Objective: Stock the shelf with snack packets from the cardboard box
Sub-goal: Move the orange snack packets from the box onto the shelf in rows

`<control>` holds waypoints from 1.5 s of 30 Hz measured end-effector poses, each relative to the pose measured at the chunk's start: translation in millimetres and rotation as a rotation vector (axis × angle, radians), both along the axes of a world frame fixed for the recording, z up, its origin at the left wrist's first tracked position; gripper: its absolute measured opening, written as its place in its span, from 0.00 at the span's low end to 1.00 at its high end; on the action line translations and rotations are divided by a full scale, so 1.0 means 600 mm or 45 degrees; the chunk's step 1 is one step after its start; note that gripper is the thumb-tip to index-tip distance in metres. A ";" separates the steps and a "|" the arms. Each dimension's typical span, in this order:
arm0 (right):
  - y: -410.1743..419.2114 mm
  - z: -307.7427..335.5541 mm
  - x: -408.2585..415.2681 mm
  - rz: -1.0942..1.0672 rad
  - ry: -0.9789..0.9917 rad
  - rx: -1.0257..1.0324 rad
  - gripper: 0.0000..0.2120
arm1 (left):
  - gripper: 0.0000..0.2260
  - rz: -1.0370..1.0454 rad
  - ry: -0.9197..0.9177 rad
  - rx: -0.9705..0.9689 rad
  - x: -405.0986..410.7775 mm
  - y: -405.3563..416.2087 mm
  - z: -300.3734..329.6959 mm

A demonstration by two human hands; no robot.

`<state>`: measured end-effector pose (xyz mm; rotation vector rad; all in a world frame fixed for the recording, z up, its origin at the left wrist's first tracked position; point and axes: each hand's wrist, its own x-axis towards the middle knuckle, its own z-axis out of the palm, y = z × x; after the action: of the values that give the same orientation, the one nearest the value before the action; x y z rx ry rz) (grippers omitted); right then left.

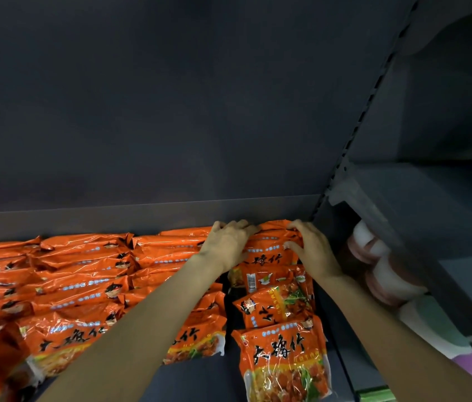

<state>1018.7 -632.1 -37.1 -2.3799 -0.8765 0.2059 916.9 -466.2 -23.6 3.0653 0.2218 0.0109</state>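
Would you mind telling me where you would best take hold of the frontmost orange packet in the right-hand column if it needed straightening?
I would pinch the frontmost packet by its two long side seams near the lower end, coming from the open shelf front. It leans face-up with its top edge tucked against the packet behind, so that end is blocked. Both side edges look free: a dark gap on the left, bare shelf on the right.

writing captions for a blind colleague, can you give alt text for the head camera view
Both hands, left hand and right hand, reach to the back of a dark shelf and grip the rearmost orange snack packet in the right-hand row. Rows of matching orange packets fill the shelf to the left.
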 end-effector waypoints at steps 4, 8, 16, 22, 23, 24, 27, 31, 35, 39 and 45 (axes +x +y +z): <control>-0.010 0.003 -0.026 -0.047 -0.258 -0.117 0.22 | 0.26 0.027 -0.050 -0.053 -0.009 -0.007 0.005; -0.044 -0.014 -0.056 0.109 -0.383 -0.014 0.11 | 0.22 0.008 -0.111 -0.070 -0.030 -0.022 0.005; -0.068 -0.039 -0.061 0.154 0.021 -0.353 0.20 | 0.20 -0.104 -0.074 -0.072 -0.063 -0.082 0.002; -0.074 -0.031 -0.055 0.144 0.019 -0.356 0.18 | 0.17 -0.049 0.146 -0.087 -0.077 -0.124 -0.020; -0.078 -0.031 -0.057 0.159 -0.001 -0.341 0.17 | 0.18 -0.040 0.168 -0.089 -0.084 -0.130 -0.024; -0.083 -0.031 -0.059 0.170 -0.012 -0.328 0.17 | 0.18 -0.037 0.186 -0.088 -0.092 -0.135 -0.029; -0.099 -0.033 -0.067 0.188 -0.014 -0.303 0.17 | 0.20 -0.038 0.218 -0.081 -0.115 -0.147 -0.034; -0.115 -0.028 -0.082 0.169 0.067 -0.220 0.17 | 0.21 -0.082 0.196 -0.066 -0.129 -0.156 -0.028; -0.125 -0.024 -0.098 0.180 0.130 -0.259 0.25 | 0.22 -0.077 0.168 -0.080 -0.133 -0.151 -0.026; -0.134 -0.020 -0.113 0.202 0.178 -0.256 0.34 | 0.31 -0.074 0.082 -0.128 -0.147 -0.148 -0.020; -0.143 -0.028 -0.128 0.296 0.138 -0.431 0.54 | 0.50 -0.293 0.293 0.228 -0.200 -0.111 -0.032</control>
<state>941.9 -717.8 -54.1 -2.5373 -1.1404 0.6131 796.9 -532.9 -43.0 3.2462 -0.1290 -0.3534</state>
